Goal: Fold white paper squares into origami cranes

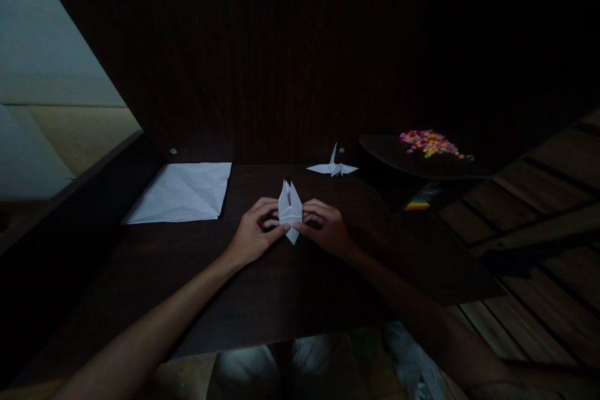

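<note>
A small piece of folded white paper [290, 207] is held between my two hands, just above the dark desk. It has two upright points with a slit between them at the top and one point at the bottom. My left hand [255, 231] pinches its left edge, thumb on the front and fingers curled behind. On the opposite edge, my right hand [327, 228] grips the same way. Beyond the hands, a finished white paper crane [334, 167] stands near the back panel, its wings spread.
Creased white paper sheets [180, 192] lie flat at the back left of the desk [262, 300]. On a raised corner shelf [389, 156] to the right sits a pile of small colourful pieces [430, 142]. A tall dark panel [262, 56] closes off the back.
</note>
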### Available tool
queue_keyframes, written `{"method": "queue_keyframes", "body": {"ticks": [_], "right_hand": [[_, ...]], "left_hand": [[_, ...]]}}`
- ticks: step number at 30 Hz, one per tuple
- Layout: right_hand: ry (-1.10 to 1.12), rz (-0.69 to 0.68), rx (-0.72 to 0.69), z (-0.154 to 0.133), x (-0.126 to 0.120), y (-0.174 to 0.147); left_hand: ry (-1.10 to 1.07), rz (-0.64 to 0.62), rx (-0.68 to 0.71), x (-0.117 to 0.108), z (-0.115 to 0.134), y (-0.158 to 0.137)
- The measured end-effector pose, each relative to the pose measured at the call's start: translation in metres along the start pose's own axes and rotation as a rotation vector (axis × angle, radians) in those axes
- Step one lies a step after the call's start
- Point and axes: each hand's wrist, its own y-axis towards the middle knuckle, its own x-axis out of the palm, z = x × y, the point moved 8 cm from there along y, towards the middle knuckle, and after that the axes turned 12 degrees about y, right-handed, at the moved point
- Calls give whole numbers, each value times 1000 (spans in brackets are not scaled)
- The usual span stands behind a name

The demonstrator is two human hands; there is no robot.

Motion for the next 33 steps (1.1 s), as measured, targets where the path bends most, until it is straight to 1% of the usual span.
{"method": "queue_keyframes", "body": {"ticks": [5,8,10,12,15,18,21,23,25,30,33], "right_hand": [[-26,30,-47,-8,-1,-1],[-87,39,-65,-13,-1,-2],[-139,23,-104,-17,0,-2],[-193,9,-154,-21,2,-1],[-240,26,-169,-24,0,0],[-166,54,-82,-18,-3,0],[40,58,80,-3,-3,0],[153,53,184,6,-1,-1],[207,62,252,12,-1,-1],[232,58,333,18,2,0],[215,61,338,19,1,0]], "left_hand": [[65,78,13,-5,9,-2],[119,60,52,-5,13,-1],[210,58,94,-6,17,-1],[311,82,126,-9,20,0],[355,93,115,-10,21,-1],[248,18,35,-4,16,-2],[30,-64,-80,5,7,-3],[-87,-92,-158,10,0,-4],[-147,-104,-215,12,-7,-4],[-186,-124,-285,13,-15,-4],[-182,-164,-312,14,-14,-5]]}}
